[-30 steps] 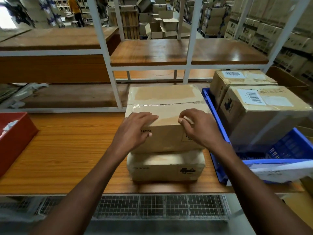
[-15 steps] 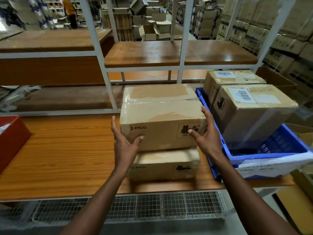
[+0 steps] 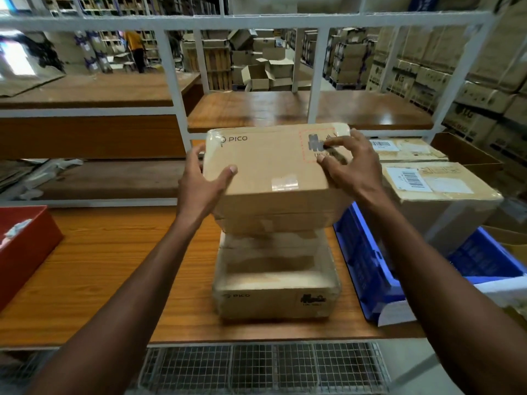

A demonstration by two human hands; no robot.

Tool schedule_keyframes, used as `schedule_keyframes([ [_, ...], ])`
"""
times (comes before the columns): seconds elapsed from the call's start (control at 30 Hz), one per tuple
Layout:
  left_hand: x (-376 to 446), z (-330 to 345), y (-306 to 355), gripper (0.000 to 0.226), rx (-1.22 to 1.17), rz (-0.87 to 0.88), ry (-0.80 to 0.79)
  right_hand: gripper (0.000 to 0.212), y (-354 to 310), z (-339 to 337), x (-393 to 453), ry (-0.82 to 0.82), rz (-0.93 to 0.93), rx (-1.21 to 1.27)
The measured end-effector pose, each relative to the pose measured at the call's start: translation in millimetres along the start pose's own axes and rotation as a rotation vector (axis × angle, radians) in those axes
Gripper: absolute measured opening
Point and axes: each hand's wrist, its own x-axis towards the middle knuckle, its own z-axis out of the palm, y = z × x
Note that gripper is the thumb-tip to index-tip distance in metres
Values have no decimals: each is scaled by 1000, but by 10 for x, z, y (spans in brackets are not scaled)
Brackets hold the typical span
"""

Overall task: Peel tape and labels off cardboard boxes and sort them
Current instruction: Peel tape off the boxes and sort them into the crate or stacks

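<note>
Tilting the top PICO box (image 3: 273, 169) up off the lower box (image 3: 275, 277) to expose its taped faces
Left hand (image 3: 204, 186) grips the box's left edge, thumb on the face; right hand (image 3: 349, 166) clasps the right corner, fingers curled on the printed mark, steadying it above the bench (image 3: 108, 269) for peeling; half a second ago it sat flat, with both hands spread at its sides

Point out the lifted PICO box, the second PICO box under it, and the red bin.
Lifted PICO box (image 3: 265, 163), head view: bare middle of its upturned face.
Lower PICO box (image 3: 265, 302), head view: front face, between the two prints.
Red bin (image 3: 27, 253), head view: its outer side wall.
</note>
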Motion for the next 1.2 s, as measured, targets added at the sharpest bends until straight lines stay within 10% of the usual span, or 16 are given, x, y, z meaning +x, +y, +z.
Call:
schedule_keyframes([
  [0.23,432,40,90,75,212,-137,-269,35,-45,19,187,-192,60,-127],
  [0.53,865,479,413,56,777,186,-528,32,-50,55,608,-446,59,-390],
  [0.67,908,487,353,54,839,201,-541,18,-187,103,839,-520,20,-416],
  [0.83,945,471,336,56,882,184,-574,56,-355,345,925,-712,-23,-347],
  [1.2,459,699,403,28,784,350,-348,55,-285,399,769,-580,-96,-396],
])
